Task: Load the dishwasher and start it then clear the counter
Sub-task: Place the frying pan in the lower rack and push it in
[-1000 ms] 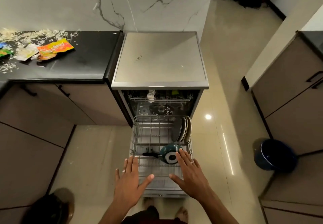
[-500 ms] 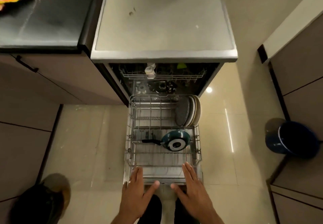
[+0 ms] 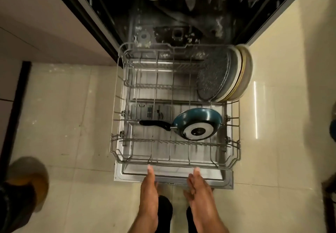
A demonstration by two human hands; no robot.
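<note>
Both hands, the left hand (image 3: 148, 187) and right hand (image 3: 197, 187), have dropped with fingers straight to the lower rack's (image 3: 171, 164) front edge, seemingly ready to push it in

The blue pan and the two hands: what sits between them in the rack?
Only bare wire rack; nothing is loaded between the pan and the left hand or right hand, in the head view.

View: your single head camera, looking steeply down.
Nearness: close over the pulled-out lower rack (image 3: 174, 163).
Frame: dishwasher tub (image 3: 181, 23) at top, floor (image 3: 72, 123) either side.
</note>
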